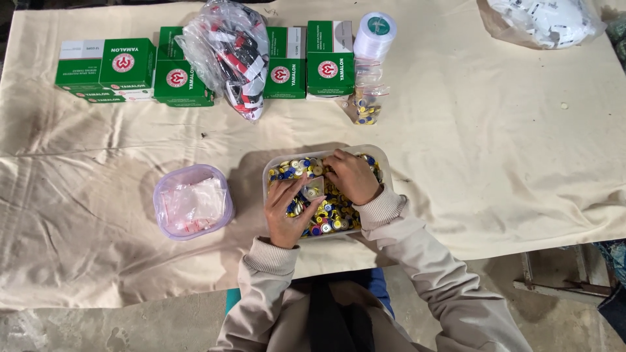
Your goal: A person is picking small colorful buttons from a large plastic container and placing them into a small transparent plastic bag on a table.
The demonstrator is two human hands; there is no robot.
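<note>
A clear plastic tub (386, 163) full of small yellow, blue and white buttons sits on the cream cloth in front of me. My left hand (285, 212) rests over the tub's near left side and pinches a small clear plastic bag (312, 189) above the buttons. My right hand (353, 176) is curled down into the buttons at the tub's middle, fingers closed together; whether it grips any buttons is hidden. Both sleeves are beige.
A purple-tinted tub (192, 201) of small clear bags stands to the left. At the back lie several green boxes (107, 68), a clear bag of red, black and white items (229, 55), a white spool (374, 34), a small bag of buttons (366, 107) and a bag of white pieces (544, 21).
</note>
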